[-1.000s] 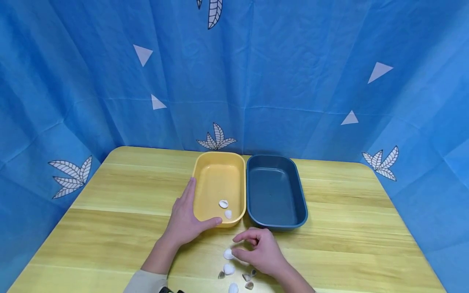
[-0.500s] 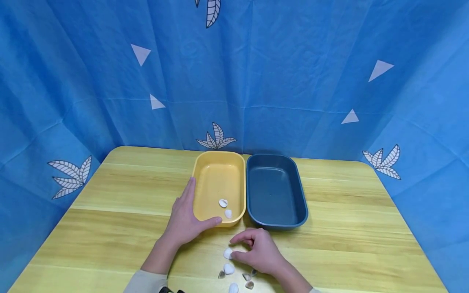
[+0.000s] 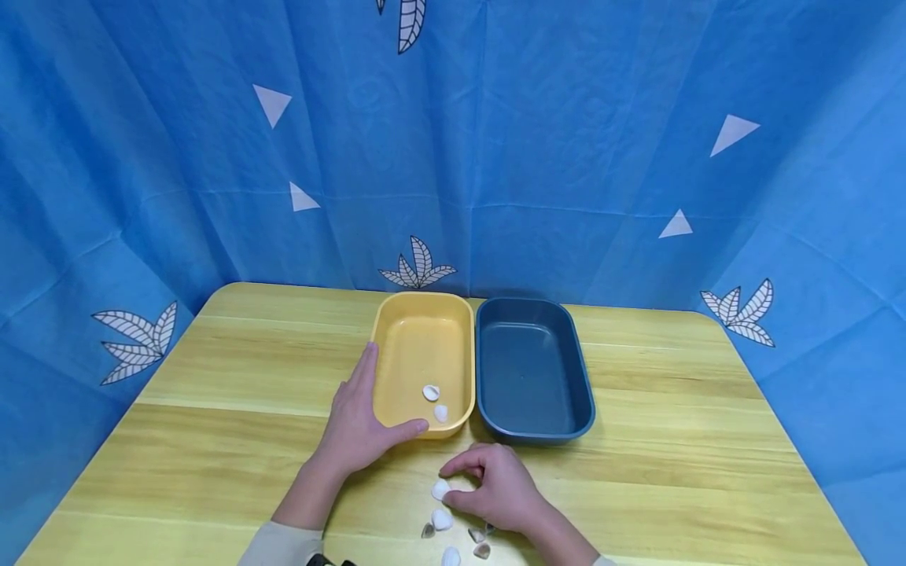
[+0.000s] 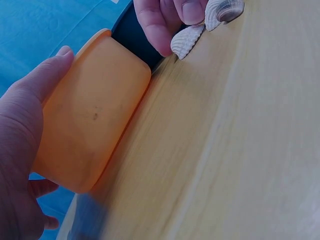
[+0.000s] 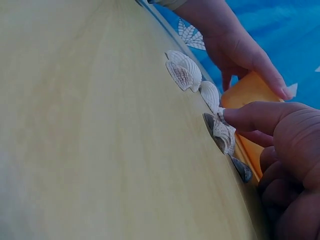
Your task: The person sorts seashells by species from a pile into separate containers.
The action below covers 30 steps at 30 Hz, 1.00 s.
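Shell in work: I see a white shell [image 3: 440, 490] on the table, just in front of the yellow tray's near rim, touching the tips of my right hand [image 3: 495, 491].
Direction from hand: the shell lies at about 9 o'clock from the right hand, at its fingertips [image 3: 453, 497].
State of right hand: the fingers are curled and the thumb and forefinger close around this shell; from the head view I judge it a pinch, though the shell still rests on the wood.
Long axis: I cannot tell it; the shell looks almost round here.
Nearer hand: the right hand is nearer; the left hand [image 3: 357, 424] is at about 10 o'clock from the shell, a little apart.
State of left hand: it grips the yellow tray [image 3: 396, 314] at its near left corner, thumb along the front rim, fingers straight along the left wall.
Way to the tray: the yellow tray lies at 12 o'clock from the shell, near.
Count, shells in yellow tray: two white shells [image 3: 431, 392], close to the near right corner.
Count, shells on table: I count six, three white and three darker shells [image 3: 482, 550] partly hidden by the wrist, so there may be more.
Count, trays: two; the dark blue tray [image 3: 566, 346] touches the yellow one at its 3 o'clock and holds no shell.
Surroundings: wooden table [image 3: 212, 393], blue cloth [image 3: 566, 157] behind.
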Tool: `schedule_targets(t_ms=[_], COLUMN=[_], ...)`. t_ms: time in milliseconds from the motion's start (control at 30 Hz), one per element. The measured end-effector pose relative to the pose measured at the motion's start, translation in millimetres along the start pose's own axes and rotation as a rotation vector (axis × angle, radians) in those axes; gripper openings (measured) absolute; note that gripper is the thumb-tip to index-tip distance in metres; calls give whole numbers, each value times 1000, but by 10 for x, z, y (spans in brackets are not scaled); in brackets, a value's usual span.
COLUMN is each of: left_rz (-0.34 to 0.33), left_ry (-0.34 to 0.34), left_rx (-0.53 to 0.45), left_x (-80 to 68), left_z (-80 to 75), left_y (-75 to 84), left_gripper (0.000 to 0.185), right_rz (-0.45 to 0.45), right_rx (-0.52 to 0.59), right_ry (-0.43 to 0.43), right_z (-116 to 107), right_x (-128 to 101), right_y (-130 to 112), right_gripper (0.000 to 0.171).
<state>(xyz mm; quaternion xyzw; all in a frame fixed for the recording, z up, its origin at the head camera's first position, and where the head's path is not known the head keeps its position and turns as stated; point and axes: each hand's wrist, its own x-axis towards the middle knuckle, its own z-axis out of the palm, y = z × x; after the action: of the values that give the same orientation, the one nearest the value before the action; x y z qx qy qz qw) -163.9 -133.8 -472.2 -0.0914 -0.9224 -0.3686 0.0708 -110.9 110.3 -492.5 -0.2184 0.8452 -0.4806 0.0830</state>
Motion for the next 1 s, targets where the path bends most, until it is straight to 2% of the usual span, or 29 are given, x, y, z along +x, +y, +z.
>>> schedule_targets(t_ms=[1000], left_rz=[-18], left_ry=[12], left_rx=[-2], left_x=[10], left_z=[18], left_y=[-9], left_gripper=[135], right_rz=[-2], right_rx=[-81], right_ry=[22], right_z=[33], right_x=[11], right_y=[2], right_gripper=[17])
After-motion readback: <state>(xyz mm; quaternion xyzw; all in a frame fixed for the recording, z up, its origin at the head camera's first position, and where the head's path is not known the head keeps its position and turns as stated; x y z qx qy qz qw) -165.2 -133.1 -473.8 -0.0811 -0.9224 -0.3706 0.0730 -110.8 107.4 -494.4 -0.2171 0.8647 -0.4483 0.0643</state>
